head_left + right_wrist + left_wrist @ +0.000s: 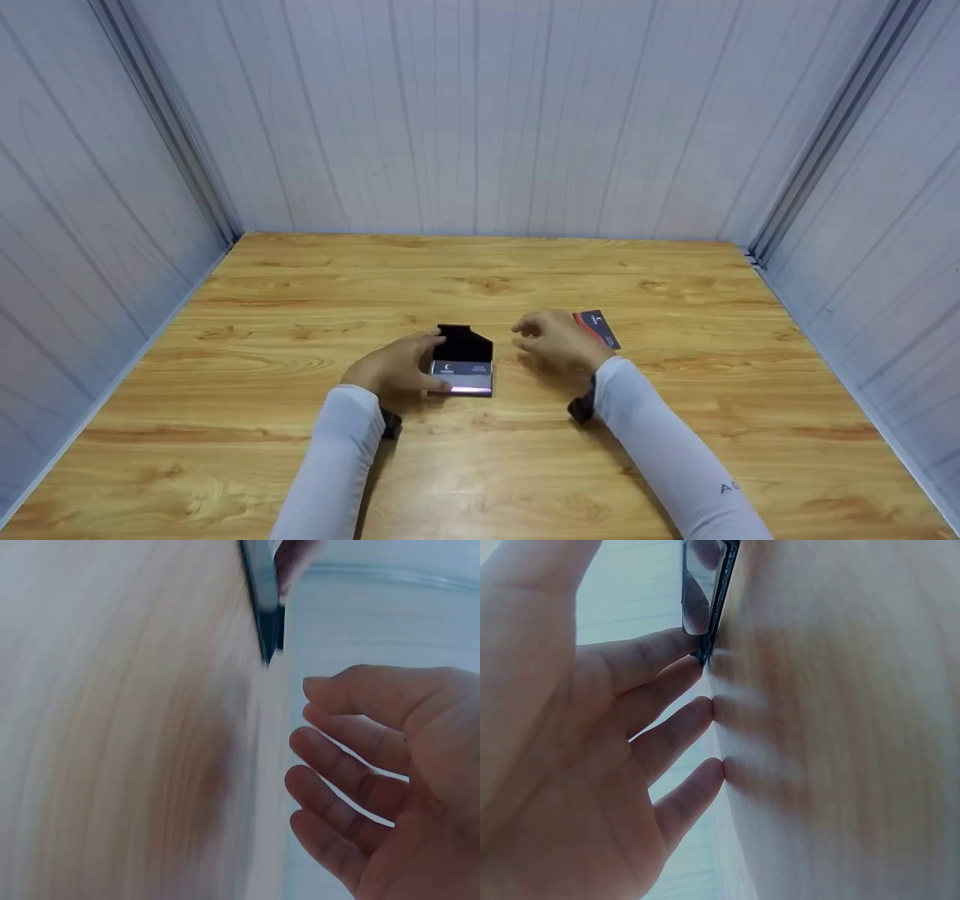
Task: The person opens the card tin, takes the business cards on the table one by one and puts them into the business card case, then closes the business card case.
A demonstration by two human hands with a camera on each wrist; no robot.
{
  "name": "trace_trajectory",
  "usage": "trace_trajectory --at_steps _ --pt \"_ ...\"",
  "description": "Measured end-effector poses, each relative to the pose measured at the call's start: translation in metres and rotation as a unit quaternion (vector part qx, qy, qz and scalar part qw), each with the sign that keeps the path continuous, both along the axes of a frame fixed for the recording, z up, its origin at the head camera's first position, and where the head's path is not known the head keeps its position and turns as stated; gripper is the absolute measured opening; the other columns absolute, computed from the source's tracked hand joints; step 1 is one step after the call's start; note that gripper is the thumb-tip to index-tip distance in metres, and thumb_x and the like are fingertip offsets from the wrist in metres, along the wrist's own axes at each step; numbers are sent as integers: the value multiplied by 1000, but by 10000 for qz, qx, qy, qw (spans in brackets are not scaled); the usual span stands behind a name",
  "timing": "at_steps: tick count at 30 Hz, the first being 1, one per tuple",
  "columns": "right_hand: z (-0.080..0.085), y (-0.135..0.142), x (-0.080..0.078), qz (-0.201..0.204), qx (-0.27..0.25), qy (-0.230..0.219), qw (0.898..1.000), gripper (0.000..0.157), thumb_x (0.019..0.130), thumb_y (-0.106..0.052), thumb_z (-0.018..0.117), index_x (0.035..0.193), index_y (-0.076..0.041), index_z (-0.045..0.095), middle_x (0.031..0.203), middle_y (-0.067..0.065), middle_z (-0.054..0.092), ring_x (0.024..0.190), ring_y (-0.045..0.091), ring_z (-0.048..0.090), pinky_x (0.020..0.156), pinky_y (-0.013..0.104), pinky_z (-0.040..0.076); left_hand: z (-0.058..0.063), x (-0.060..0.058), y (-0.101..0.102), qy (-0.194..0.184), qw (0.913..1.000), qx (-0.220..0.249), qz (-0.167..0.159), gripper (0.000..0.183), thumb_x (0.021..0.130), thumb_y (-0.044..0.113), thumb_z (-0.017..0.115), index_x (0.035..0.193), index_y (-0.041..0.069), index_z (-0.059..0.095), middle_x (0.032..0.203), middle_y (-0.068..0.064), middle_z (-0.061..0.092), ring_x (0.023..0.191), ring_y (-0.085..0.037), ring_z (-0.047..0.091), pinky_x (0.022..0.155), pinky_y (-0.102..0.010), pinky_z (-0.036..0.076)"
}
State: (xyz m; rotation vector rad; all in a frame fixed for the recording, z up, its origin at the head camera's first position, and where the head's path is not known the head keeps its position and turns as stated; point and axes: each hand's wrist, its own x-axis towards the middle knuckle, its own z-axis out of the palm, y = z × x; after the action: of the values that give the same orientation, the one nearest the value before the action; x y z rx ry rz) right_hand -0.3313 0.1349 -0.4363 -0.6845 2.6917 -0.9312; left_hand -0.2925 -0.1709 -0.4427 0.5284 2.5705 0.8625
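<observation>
A business card case point(474, 381) stands on the table with its black lid point(465, 346) raised and its front shiny. Inside it shows a dark-and-grey card point(472, 367). My left hand point(396, 365) holds the case by its left side, thumb at the front and fingers by the lid. In the left wrist view the shiny case point(699, 592) is partly cut off at the top. My right hand point(559, 341) is to the right of the case, fingers loosely bent and holding nothing, as the right wrist view shows. Beyond it lies a red-and-dark business card point(598, 328).
The wood-grain table point(480, 465) is bounded by a pale panel wall point(480, 120) at the back and by more panels at both sides. A black strap device point(583, 407) is on my right wrist, and another point(391, 424) on my left.
</observation>
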Motion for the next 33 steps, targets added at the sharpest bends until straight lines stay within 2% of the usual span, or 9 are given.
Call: trace_trajectory --at_steps 8,14,16,21,23,26,33 --pt "3 49 -8 -705 89 263 9971 40 98 -21 66 133 0 62 117 13 64 106 27 60 90 46 52 -1 -1 0 53 9999 -52 -86 92 86 41 80 159 13 30 164 -12 21 150 -33 18 119 -52 21" --pt "8 75 -15 -1195 346 174 9921 58 95 -25 72 139 8 53 121 23 64 100 28 65 85 43 55 -1 -1 -1 56 10000 -23 -8 91 87 38 80 159 12 31 164 -12 22 150 -33 19 119 -52 21" --pt "7 82 -15 -1331 491 148 9898 65 93 -28 74 140 10 50 116 24 65 94 27 64 82 43 55 0 0 -1 83 10000 -29 -24 91 87 38 80 158 11 31 164 -12 23 149 -33 20 119 -51 21" --pt "3 94 -12 -1613 754 46 9840 83 89 -40 77 143 13 43 122 28 60 102 32 59 92 49 50 0 0 0 206 9997 -103 -116 90 87 37 80 158 8 32 163 -14 24 149 -33 20 119 -49 20" --pt "1 98 -11 -1665 825 -139 9825 89 88 -45 77 145 13 41 133 31 54 110 35 57 98 52 46 0 -1 0 212 9997 -109 -99 90 87 38 80 158 9 32 163 -13 24 149 -33 20 119 -49 20" --pt "0 103 -9 -1714 861 -462 9803 93 88 -49 75 147 12 38 138 31 51 110 33 56 99 50 45 -1 -1 1 166 9998 -98 -75 91 87 39 80 158 11 32 164 -11 23 150 -32 20 119 -49 20" --pt "1 109 -11 -1505 791 -566 9838 82 91 -38 75 146 11 41 139 30 51 105 30 56 96 48 45 -1 -1 0 139 9998 -38 -143 90 88 37 79 158 9 31 163 -14 23 149 -32 20 119 -49 21"
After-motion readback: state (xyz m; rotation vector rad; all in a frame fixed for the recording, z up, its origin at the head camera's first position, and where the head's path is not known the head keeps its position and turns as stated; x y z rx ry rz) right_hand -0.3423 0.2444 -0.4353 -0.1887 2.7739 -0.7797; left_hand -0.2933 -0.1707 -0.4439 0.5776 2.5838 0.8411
